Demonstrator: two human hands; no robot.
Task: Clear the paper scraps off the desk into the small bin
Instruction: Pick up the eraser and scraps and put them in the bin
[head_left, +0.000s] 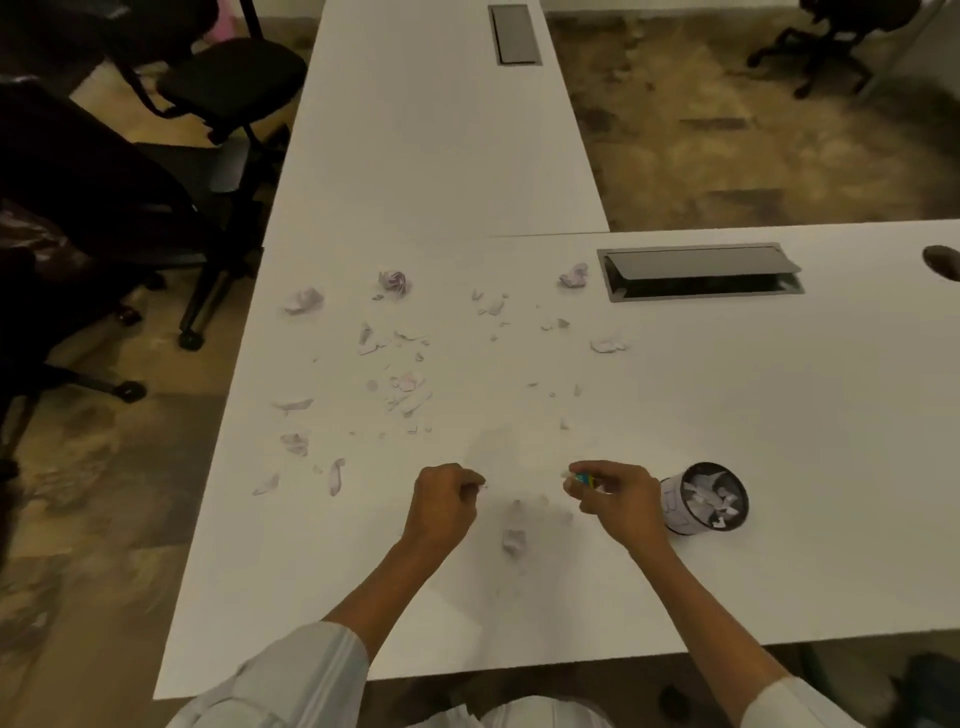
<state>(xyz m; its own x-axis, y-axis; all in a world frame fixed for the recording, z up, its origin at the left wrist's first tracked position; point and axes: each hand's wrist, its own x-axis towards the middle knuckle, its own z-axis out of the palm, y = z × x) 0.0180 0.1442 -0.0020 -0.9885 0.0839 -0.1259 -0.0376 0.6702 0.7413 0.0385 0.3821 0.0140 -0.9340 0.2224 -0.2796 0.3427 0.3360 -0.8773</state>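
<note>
Two white desk tops are joined in an L; the near surface (779, 415) carries everything. A grey cable hatch (698, 271) is set into it at the far right, its lid tilted up, and a second hatch (515, 34) is seen in the far top. Mottled brown carpet (753, 145) covers the floor. Black office chairs (218, 88) stand to the left, and another chair (831, 36) is at far right. The room is dim.

No writing or label can be read anywhere.

Paper scraps (408, 389) are scattered over the left and middle of the surface: pale, lilac-tinged, some crumpled into loose balls, most torn into small flakes. One crumpled piece (514, 538) lies near the front edge, between the two hands. The small bin (709, 498), a round dark-rimmed cup, stands on the surface just right of the right hand and already holds white scraps.

The left hand (447, 501) is curled nearly to a fist, a tiny scrap pinched at its fingertips. The right hand (615, 493) is closed around a small blue-green object (586, 478), too blurred to identify, with a bit of white paper at the fingertips. Pale sleeves (291, 670) are rolled at the forearms.
</note>
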